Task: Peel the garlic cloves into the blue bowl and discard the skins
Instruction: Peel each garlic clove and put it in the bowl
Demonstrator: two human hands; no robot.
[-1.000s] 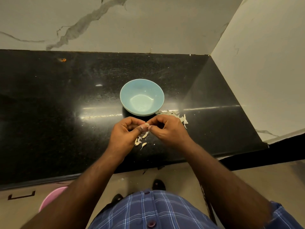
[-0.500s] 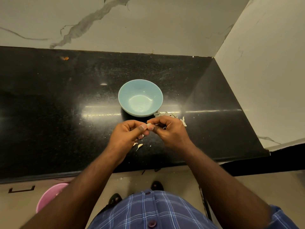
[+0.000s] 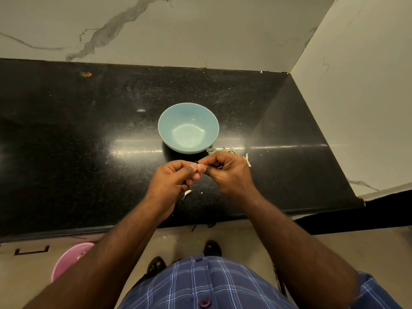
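Observation:
The blue bowl (image 3: 188, 128) stands upright on the black counter (image 3: 89, 141), with nothing in it that I can see. Just in front of the bowl my left hand (image 3: 174, 179) and my right hand (image 3: 225, 172) meet above the counter. Both pinch one small pale garlic clove (image 3: 200, 166) between thumbs and fingertips; most of the clove is hidden by the fingers. Loose garlic skins (image 3: 225, 150) lie to the right of the bowl, partly behind my right hand. One more skin flake (image 3: 187, 192) lies on the counter under my left hand.
Marble walls close the counter at the back and on the right. The counter's front edge runs just below my wrists. A pink bucket (image 3: 66, 259) stands on the floor at lower left, partly behind my left forearm. My feet show below the counter edge.
Both hands stay together on the clove and have shifted slightly toward the bowl. Fewer skin flakes show beneath the left hand. The camera has tilted a little.

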